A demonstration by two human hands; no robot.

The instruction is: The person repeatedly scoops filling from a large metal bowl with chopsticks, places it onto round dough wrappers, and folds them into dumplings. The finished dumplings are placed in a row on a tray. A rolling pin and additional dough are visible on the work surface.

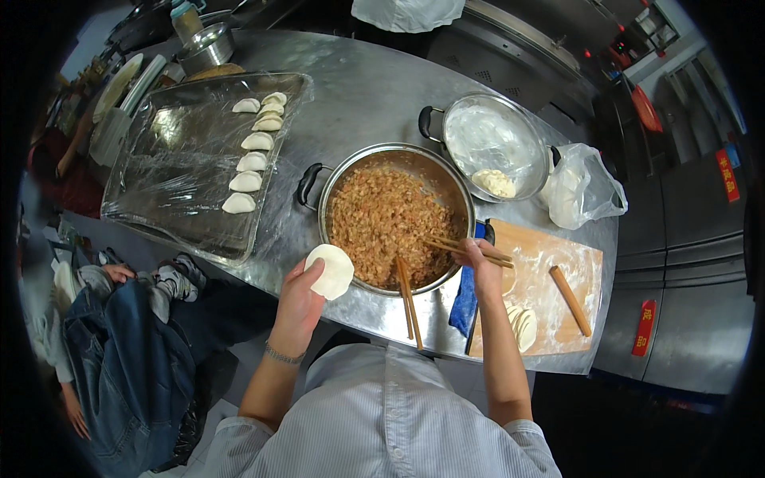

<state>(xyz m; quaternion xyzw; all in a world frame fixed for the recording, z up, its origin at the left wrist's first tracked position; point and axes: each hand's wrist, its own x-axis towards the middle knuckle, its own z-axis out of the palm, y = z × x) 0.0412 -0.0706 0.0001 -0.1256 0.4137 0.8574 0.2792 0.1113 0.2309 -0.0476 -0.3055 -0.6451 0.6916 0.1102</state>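
My left hand [302,299] holds a round dumpling wrapper [332,273] flat, its thumb on top, at the near left rim of a steel pot [325,222]. Brown minced filling [382,221] covers the pot's bottom. In my right hand [482,263] is a pair of chopsticks [454,247], the tips at the filling on the right side. A second pair of chopsticks [408,305] stands in the filling and leans over the near rim. Folded dumplings [257,141] form a line along the right side of a film-covered metal tray [179,149].
Right of the pot lies a floured wooden board [547,245] with a rolling pin [571,300] and stacked wrappers [523,328]. A blue cloth [462,302] hangs beside it. Behind are a floured pan [490,134] with dough [495,183] and a plastic bag [583,185]. People are at the left and far side.
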